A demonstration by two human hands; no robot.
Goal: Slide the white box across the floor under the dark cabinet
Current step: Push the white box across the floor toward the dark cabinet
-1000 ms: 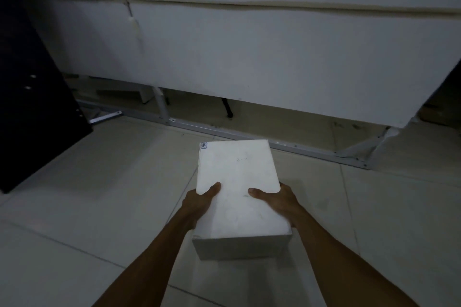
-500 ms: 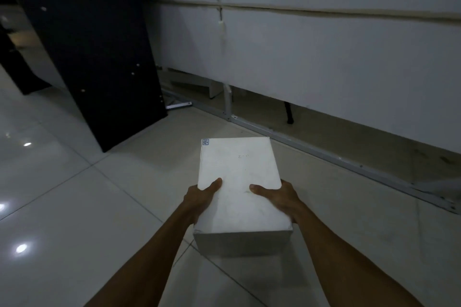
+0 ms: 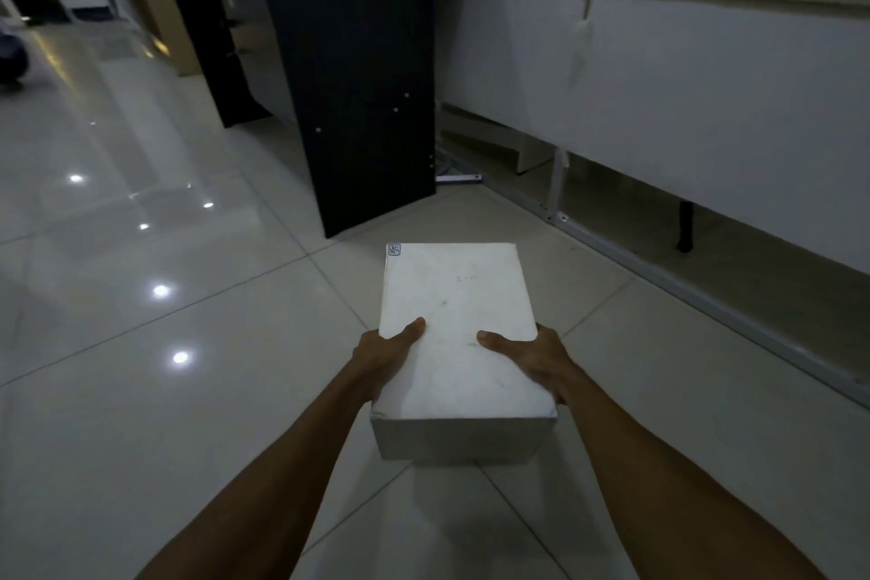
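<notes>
The left hand (image 3: pixel 388 351) and right hand (image 3: pixel 532 356) clamp the long sides of the white rectangular cardboard box (image 3: pixel 459 334), thumbs lying flat on its lid, the other fingers hidden down the sides. The box looks rigid and light enough for this flank hold; its smooth lid is scuffed. Whether it rests on the glossy pale tiled floor (image 3: pixel 188 391) or hangs just above it, I cannot tell. The tall dark flat-panelled cabinet (image 3: pixel 358 75) stands just beyond the box's far end. On glossy tile the box should glide easily.
</notes>
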